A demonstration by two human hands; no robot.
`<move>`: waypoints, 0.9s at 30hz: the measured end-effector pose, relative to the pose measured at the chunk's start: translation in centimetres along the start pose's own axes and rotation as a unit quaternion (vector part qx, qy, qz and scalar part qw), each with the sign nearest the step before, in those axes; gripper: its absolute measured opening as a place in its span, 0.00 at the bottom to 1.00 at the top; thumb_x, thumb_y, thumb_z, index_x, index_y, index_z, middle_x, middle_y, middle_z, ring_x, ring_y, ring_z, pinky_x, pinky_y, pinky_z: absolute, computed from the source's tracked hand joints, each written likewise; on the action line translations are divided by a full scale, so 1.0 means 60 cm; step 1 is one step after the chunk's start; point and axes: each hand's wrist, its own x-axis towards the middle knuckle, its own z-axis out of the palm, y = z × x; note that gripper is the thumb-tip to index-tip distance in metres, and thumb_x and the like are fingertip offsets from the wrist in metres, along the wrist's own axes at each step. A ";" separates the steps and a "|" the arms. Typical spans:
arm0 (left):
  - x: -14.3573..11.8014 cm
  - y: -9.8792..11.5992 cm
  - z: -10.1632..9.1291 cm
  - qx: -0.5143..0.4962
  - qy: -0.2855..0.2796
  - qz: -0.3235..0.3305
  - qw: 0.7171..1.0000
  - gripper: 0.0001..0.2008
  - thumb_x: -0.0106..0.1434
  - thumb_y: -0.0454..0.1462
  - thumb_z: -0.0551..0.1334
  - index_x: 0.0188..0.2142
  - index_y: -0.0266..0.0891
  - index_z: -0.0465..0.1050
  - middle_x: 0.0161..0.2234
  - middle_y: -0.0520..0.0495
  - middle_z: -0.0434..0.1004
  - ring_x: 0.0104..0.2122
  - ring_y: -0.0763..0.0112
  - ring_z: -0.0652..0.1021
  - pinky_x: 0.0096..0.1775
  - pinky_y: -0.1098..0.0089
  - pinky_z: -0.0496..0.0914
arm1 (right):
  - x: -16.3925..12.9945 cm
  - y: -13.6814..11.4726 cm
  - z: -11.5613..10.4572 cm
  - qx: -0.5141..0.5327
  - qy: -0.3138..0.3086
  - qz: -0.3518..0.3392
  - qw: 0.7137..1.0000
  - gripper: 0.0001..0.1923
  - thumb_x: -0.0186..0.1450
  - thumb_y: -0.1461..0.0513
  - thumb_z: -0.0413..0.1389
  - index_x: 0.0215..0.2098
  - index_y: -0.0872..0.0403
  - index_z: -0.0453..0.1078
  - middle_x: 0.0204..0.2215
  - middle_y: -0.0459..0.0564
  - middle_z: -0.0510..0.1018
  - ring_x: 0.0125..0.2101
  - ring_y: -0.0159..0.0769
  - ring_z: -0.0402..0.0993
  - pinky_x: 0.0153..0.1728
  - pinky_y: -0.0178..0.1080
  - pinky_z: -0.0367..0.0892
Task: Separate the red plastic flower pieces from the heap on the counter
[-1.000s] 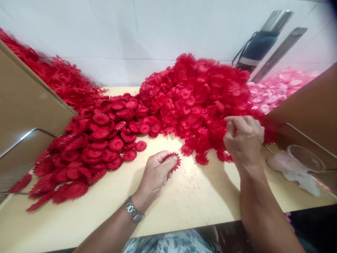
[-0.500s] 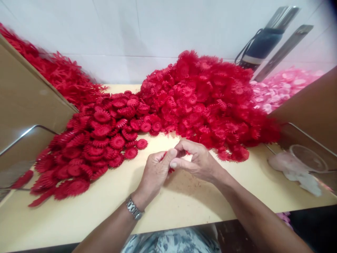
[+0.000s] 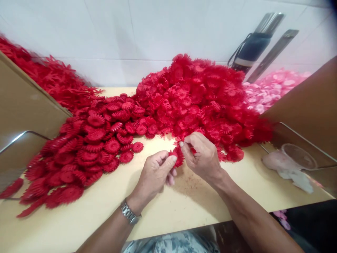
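My left hand, with a metal-band watch at its wrist, pinches a red fringed flower piece between thumb and fingers. My right hand is closed, thumb against index finger, on red petals at the upper edge of that piece. Whether those petals belong to the same piece or a second one, I cannot tell. Both hands are just above the table, in front of a large heap of loose red fringed pieces. To the left lies a pile of thicker, rounded red flower discs.
Cardboard panels flank the pale table. Red strip-like petals lie behind the left panel; pink pieces are at the back right. A dark blue pouch leans on the wall. A clear plastic cup lies at right.
My hands have drawn slightly apart, and the red piece between them shows more. My right hand has turned and risen a little. The whole view has shifted slightly.
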 end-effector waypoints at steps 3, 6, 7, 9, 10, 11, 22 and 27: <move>-0.003 0.004 0.002 -0.007 0.003 0.001 1.000 0.12 0.58 0.40 0.57 0.21 0.37 0.63 0.16 0.51 0.72 0.16 0.77 0.72 0.20 0.77 0.64 | 0.003 0.032 -0.018 -0.090 0.065 0.040 0.993 0.09 0.62 0.66 0.47 0.24 0.52 0.59 0.20 0.46 0.63 0.22 0.32 0.59 0.24 0.36 0.58; -0.004 0.008 0.003 -0.052 0.007 -0.008 0.999 0.10 0.57 0.38 0.58 0.22 0.36 0.64 0.17 0.49 0.74 0.19 0.74 0.76 0.25 0.75 0.69 | 0.004 0.077 -0.043 -0.203 0.117 0.102 0.967 0.07 0.62 0.65 0.47 0.28 0.53 0.64 0.23 0.49 0.67 0.25 0.35 0.63 0.27 0.37 0.60; -0.003 0.008 0.003 -0.075 0.013 -0.010 0.997 0.09 0.56 0.37 0.59 0.22 0.36 0.63 0.18 0.48 0.75 0.20 0.73 0.76 0.26 0.74 0.70 | 0.003 0.091 -0.051 -0.234 0.117 0.118 0.958 0.07 0.62 0.65 0.47 0.29 0.54 0.66 0.24 0.50 0.68 0.27 0.37 0.64 0.29 0.38 0.61; 0.000 0.009 0.002 -0.112 0.026 -0.014 0.993 0.09 0.55 0.36 0.60 0.23 0.36 0.62 0.18 0.48 0.75 0.20 0.73 0.76 0.26 0.74 0.70 | -0.001 0.112 -0.064 -0.279 0.097 0.148 0.944 0.09 0.61 0.65 0.47 0.31 0.55 0.69 0.26 0.52 0.71 0.30 0.39 0.66 0.32 0.40 0.62; 0.001 0.009 0.001 -0.126 0.034 -0.015 0.991 0.08 0.54 0.35 0.61 0.23 0.37 0.62 0.17 0.49 0.74 0.19 0.73 0.76 0.25 0.74 0.70 | -0.003 0.120 -0.069 -0.295 0.088 0.165 0.937 0.09 0.60 0.65 0.48 0.32 0.55 0.71 0.27 0.53 0.71 0.31 0.40 0.66 0.33 0.41 0.63; 0.003 0.009 -0.001 -0.137 0.039 -0.013 0.990 0.07 0.54 0.35 0.61 0.24 0.37 0.62 0.17 0.51 0.73 0.18 0.74 0.76 0.24 0.74 0.70 | -0.005 0.125 -0.073 -0.304 0.081 0.180 0.932 0.10 0.60 0.66 0.48 0.32 0.56 0.72 0.27 0.53 0.72 0.31 0.41 0.67 0.34 0.42 0.63; 0.004 0.015 -0.015 -0.176 0.042 -0.015 0.983 0.04 0.50 0.33 0.61 0.28 0.34 0.68 0.22 0.49 0.75 0.11 0.81 0.68 0.13 0.79 0.59 | 0.009 0.100 -0.073 -0.155 0.114 0.119 0.974 0.10 0.61 0.65 0.50 0.35 0.53 0.74 0.27 0.50 0.74 0.28 0.36 0.70 0.32 0.39 0.67; -0.009 0.024 -0.014 -0.142 0.048 -0.007 0.989 0.06 0.51 0.35 0.61 0.23 0.35 0.65 0.16 0.53 0.70 0.09 0.79 0.68 0.12 0.78 0.61 | 0.016 0.072 -0.060 -0.076 0.080 0.064 0.992 0.09 0.62 0.66 0.51 0.37 0.52 0.73 0.28 0.49 0.74 0.29 0.35 0.71 0.32 0.37 0.67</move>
